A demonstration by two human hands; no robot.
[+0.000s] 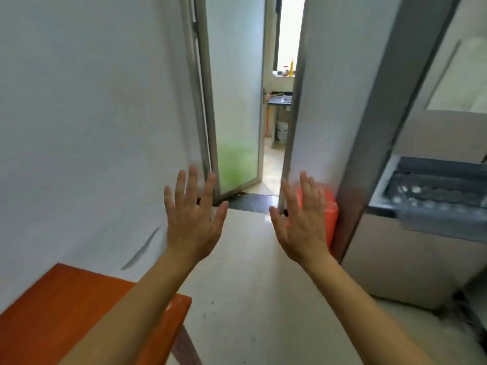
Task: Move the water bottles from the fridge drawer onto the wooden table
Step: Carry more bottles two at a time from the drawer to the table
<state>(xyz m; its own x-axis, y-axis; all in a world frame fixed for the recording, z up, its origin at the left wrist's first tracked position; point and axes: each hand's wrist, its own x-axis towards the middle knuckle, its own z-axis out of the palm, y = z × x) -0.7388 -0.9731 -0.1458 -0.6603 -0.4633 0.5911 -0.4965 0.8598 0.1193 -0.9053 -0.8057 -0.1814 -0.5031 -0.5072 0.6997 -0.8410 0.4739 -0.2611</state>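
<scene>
My left hand (pixel 193 217) and my right hand (pixel 301 219) are held up in front of me, palms forward, fingers spread, holding nothing. The wooden table (pixel 60 309) with an orange-brown top lies at the lower left, under my left forearm. At the right edge the fridge drawer (pixel 432 191) stands pulled out, dark grey, with blurred rounded bottle caps in rows inside. The grey fridge body (pixel 411 262) continues below it. Both hands are well to the left of the drawer.
A white wall (pixel 87 114) runs along the left. Straight ahead a frosted-glass door (pixel 234 101) stands ajar onto a kitchen. An orange container (pixel 330 214) sits on the floor behind my right hand, beside the fridge. Pale floor tiles (pixel 247 272) stretch between table and fridge.
</scene>
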